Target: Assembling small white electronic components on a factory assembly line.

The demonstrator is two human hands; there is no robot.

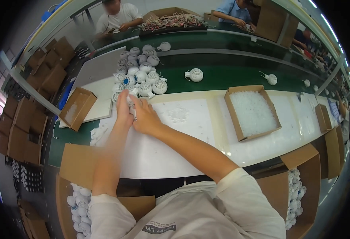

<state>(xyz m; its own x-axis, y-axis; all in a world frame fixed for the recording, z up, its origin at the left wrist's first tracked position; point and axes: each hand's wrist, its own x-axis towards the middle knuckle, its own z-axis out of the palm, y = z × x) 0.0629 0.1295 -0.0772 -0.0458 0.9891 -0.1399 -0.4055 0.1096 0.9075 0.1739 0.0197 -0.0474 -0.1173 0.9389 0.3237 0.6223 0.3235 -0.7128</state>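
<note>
Both my hands are together at the near edge of a pile of white round slotted-grille devices (145, 67). My left hand (122, 108) is closed around the left side of one white round device (130, 101). From the other side my right hand (146, 118) grips the same device, its fingers curled and partly hiding it. A small white part shows below, between the hands. One device in the pile has a blue centre. To the right of my hands, small whitish pieces (178, 114) lie scattered on the white work surface (167, 155).
An open carton (231, 119) of small clear pieces stands at right, a smaller carton (88, 101) at left. Beyond runs a green conveyor (226, 75) carrying spaced devices. Large boxes of devices flank me. Two people work across the line near a heap of wires (173, 22).
</note>
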